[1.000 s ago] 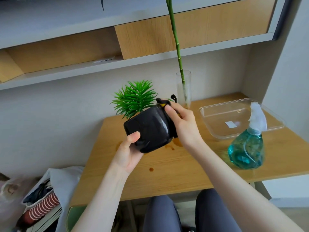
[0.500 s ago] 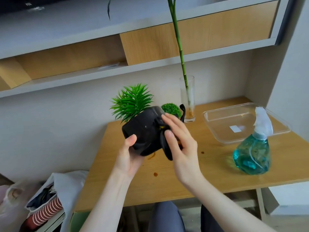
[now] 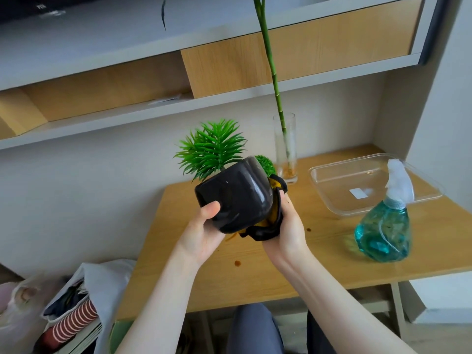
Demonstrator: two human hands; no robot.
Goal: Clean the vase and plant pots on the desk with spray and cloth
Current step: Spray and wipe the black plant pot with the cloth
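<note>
A person cleans a black plant pot [image 3: 233, 198] held tilted in mid-air above the tabletop [image 3: 255, 267], its spiky green plant [image 3: 209, 149] pointing away toward the wall. The left hand [image 3: 201, 236] grips the pot from below, thumb pressed on its glossy side, while the right hand [image 3: 288, 231] clamps a dark, yellow-lined cloth [image 3: 270, 218] against the pot's right flank, fingers curled round the fabric. The job looks midway: this pot is being wiped, while the glass vase [image 3: 284, 149] with its tall stem and a second, small round plant [image 3: 265, 164] behind the pot appear yet to be handled, though that cannot be confirmed. The blue spray bottle [image 3: 383, 231] stands idle beside a clear tray [image 3: 329, 198]. Half a second earlier the right hand lay across the pot's front face; it has since swept round to the side and under.
</note>
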